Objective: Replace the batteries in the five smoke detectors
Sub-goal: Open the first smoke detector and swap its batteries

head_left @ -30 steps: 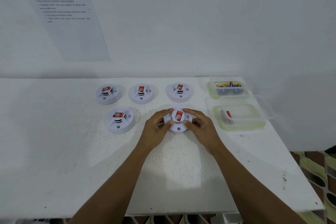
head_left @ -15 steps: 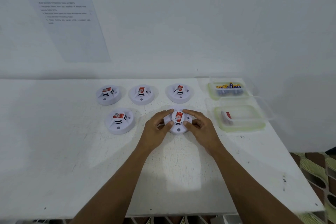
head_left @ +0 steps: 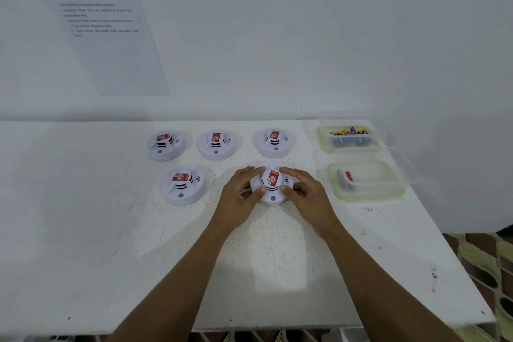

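Observation:
Several round white smoke detectors with red labels lie on the white table (head_left: 111, 230). The near right smoke detector (head_left: 272, 194) sits between my two hands. My left hand (head_left: 241, 194) grips its left rim with curled fingers and thumb. My right hand (head_left: 306, 196) grips its right rim the same way. Another detector (head_left: 183, 184) lies to the left, and three stand in a back row: the left one (head_left: 165, 144), the middle one (head_left: 216, 144) and the right one (head_left: 273, 141).
At the back right stands a clear container of batteries (head_left: 349, 137). In front of it a second clear container (head_left: 366, 180) holds a red and white item. The table's right edge drops off near a patterned floor (head_left: 485, 264). Papers hang on the wall.
Both hands stay on the near right detector; the fingers have shifted slightly round its rim. The detector has not visibly moved.

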{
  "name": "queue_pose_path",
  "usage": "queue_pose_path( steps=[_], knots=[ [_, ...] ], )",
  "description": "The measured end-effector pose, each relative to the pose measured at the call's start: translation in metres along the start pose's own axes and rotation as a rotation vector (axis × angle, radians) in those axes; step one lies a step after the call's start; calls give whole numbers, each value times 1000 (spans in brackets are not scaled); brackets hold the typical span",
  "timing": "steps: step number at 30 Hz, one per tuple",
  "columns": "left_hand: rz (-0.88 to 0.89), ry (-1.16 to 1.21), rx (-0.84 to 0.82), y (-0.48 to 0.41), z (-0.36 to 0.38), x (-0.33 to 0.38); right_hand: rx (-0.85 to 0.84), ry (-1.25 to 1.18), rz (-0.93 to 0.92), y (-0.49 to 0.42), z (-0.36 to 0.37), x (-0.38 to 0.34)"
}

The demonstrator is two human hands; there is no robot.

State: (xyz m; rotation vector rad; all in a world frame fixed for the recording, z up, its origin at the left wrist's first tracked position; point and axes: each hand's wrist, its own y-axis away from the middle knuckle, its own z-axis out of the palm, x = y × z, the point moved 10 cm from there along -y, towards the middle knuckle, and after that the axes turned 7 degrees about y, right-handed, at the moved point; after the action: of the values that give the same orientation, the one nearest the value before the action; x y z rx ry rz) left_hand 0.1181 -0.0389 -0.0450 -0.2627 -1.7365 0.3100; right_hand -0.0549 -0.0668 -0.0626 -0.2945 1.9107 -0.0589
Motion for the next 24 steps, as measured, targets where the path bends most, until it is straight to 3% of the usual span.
queue_pose_path(
  steps=[24],
  knots=[
    [17,-83,7,1,4,1,70,122,-114,5,-3,-14]
  ],
)
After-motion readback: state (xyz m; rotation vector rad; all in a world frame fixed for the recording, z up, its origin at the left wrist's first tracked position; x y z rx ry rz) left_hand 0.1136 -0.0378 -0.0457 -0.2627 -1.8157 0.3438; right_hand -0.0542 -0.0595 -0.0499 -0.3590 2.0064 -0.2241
